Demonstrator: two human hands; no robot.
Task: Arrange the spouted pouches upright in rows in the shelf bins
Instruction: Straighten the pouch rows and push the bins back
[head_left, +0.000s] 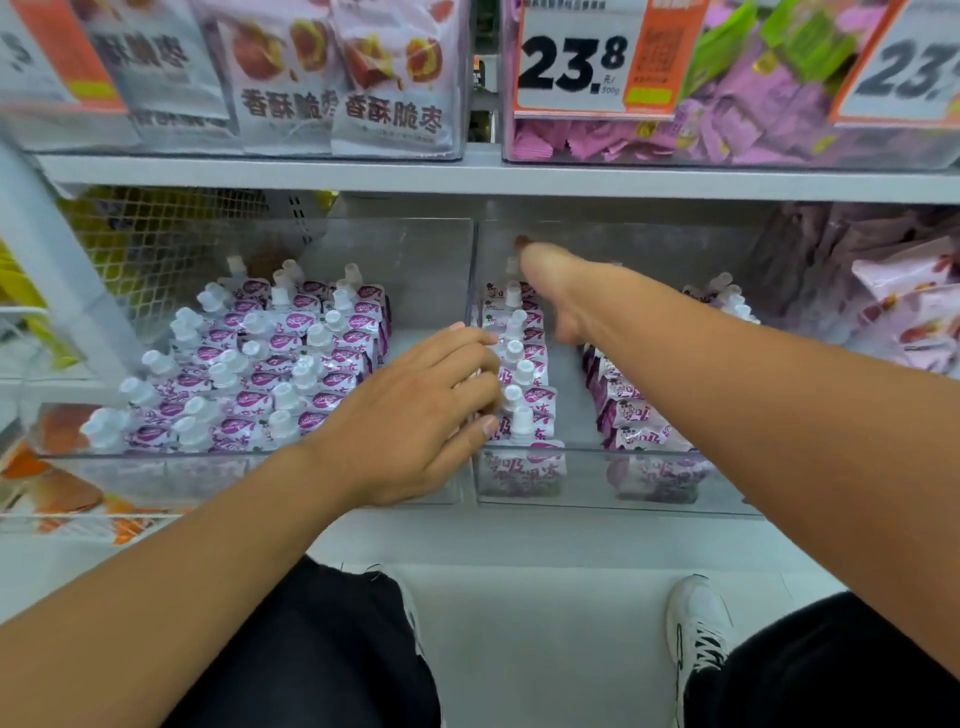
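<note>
Two clear bins are sitting side by side on the shelf, and both are holding purple pouches with white caps. The left bin (104, 467) is packed with pouches standing in several rows. The right bin (727, 483) is only partly filled: one row of pouches (524, 374) is standing along its left wall, and a second row (631, 415) is leaning near the middle, with a bare strip of bin floor between them.

The row by the left wall is running from the front edge of the bin toward the back, and both hands are working on this row. The left hand (415, 410) is nearer to it. It is lying over the wall between the two bins, close to the front edge, with its fingers curled against the side of the front pouches. It looks like it is steadying them, not gripping one.

The right hand (558, 291) is reaching far in, toward the back of the right bin, at the far end of the same row. It is turned away and a bit blurry, so I cannot tell if it is holding a pouch or just pushing.

I think the next move is pressing the row straight from back to front, so the pouches are standing tall and tight against the wall.
</note>
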